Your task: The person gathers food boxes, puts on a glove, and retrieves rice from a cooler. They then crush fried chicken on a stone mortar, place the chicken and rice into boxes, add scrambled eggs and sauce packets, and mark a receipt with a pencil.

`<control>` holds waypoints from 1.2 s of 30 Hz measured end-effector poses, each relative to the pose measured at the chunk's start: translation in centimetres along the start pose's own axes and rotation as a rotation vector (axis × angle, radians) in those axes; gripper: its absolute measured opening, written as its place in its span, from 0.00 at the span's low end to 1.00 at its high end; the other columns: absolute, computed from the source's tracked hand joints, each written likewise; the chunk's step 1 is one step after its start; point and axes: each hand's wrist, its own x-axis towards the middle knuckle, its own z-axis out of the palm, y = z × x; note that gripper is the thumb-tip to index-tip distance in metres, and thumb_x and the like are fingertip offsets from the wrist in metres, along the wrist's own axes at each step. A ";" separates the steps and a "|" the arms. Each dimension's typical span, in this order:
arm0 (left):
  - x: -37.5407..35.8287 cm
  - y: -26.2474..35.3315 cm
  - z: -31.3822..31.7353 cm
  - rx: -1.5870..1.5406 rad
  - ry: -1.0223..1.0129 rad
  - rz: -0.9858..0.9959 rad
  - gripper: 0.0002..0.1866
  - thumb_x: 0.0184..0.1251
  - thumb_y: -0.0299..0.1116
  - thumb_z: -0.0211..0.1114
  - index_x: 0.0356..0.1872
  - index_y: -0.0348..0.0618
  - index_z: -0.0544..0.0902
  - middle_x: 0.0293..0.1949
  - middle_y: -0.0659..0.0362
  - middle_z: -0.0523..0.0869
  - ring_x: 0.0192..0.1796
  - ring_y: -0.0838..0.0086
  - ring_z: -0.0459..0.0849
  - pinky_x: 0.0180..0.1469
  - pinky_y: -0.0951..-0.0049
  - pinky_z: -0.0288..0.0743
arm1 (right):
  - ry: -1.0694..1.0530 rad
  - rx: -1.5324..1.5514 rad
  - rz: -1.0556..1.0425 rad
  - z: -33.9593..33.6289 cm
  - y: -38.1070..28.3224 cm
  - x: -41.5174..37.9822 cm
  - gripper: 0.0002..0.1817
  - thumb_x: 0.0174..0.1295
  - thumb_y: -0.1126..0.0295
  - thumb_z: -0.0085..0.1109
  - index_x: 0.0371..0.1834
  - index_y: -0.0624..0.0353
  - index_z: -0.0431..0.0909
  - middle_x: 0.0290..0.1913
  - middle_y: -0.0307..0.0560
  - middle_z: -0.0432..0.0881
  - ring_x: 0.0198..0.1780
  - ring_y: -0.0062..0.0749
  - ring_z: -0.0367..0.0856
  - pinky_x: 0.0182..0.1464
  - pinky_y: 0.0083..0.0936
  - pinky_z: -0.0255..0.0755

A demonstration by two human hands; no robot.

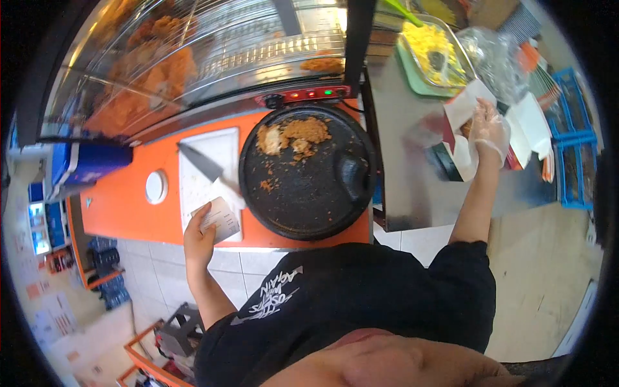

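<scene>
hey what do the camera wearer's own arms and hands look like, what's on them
The forearms are bare below the short black sleeves of a T-shirt with white lettering on the front. The left hand is ungloved; the right hand wears a loose, clear plastic glove.

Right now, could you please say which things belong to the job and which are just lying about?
In use: paper slip in the left hand; open box, gloved right hand at it.
Apparently idle: knife; white board; round black tray.
</scene>
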 end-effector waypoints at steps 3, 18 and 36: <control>-0.8 0.5 -1.2 0.061 0.052 -0.025 0.24 0.53 0.16 0.50 0.54 0.36 0.71 0.52 0.49 0.75 0.54 0.66 0.73 0.57 0.73 0.64 | -0.401 -0.036 -0.297 4.5 -12.4 -5.0 0.19 0.54 0.66 0.55 0.50 0.58 0.72 0.40 0.48 0.80 0.38 0.35 0.79 0.45 0.26 0.73; -1.5 -7.5 -7.9 0.006 -0.001 -0.004 0.22 0.55 0.17 0.50 0.55 0.37 0.71 0.50 0.47 0.74 0.52 0.64 0.75 0.54 0.73 0.67 | -0.954 -0.496 -1.122 22.1 -26.5 -12.6 0.15 0.57 0.59 0.51 0.48 0.44 0.71 0.52 0.60 0.65 0.46 0.51 0.75 0.40 0.41 0.75; 1.2 -7.3 -7.3 -0.122 -0.077 0.028 0.22 0.57 0.18 0.51 0.55 0.39 0.72 0.48 0.48 0.75 0.50 0.68 0.75 0.52 0.75 0.67 | -0.720 -0.416 -0.717 25.2 -23.6 -11.5 0.20 0.62 0.58 0.44 0.57 0.47 0.61 0.48 0.62 0.70 0.41 0.49 0.77 0.43 0.40 0.73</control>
